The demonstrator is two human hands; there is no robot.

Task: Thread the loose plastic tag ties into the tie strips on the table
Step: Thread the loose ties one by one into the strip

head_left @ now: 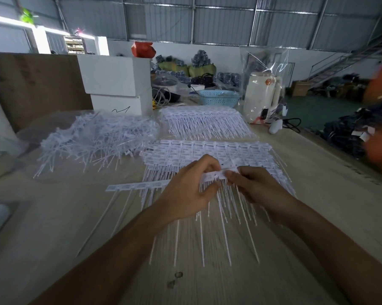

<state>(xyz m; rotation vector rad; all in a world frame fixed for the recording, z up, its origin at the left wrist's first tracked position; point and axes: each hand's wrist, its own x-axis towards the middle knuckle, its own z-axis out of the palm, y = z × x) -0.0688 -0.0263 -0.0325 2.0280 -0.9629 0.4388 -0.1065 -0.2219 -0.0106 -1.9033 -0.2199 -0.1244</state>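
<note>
My left hand [190,190] and my right hand [254,186] meet over the middle of the table, both pinching one white tie strip [214,175] whose long thin tails hang down toward me. Under it lies a stack of tie strips [207,151] in rows. Another single strip [132,186] lies flat to the left of my left hand. A tangled heap of loose white tag ties [97,139] sits at the back left on clear plastic. A second neat stack of strips [205,119] lies behind the first.
Two white boxes [117,84] stand at the back, beside a blue basket [218,97] and a white kettle [260,95] in plastic wrap. A brown board [31,84] leans at the left. The table edge [339,164] runs along the right.
</note>
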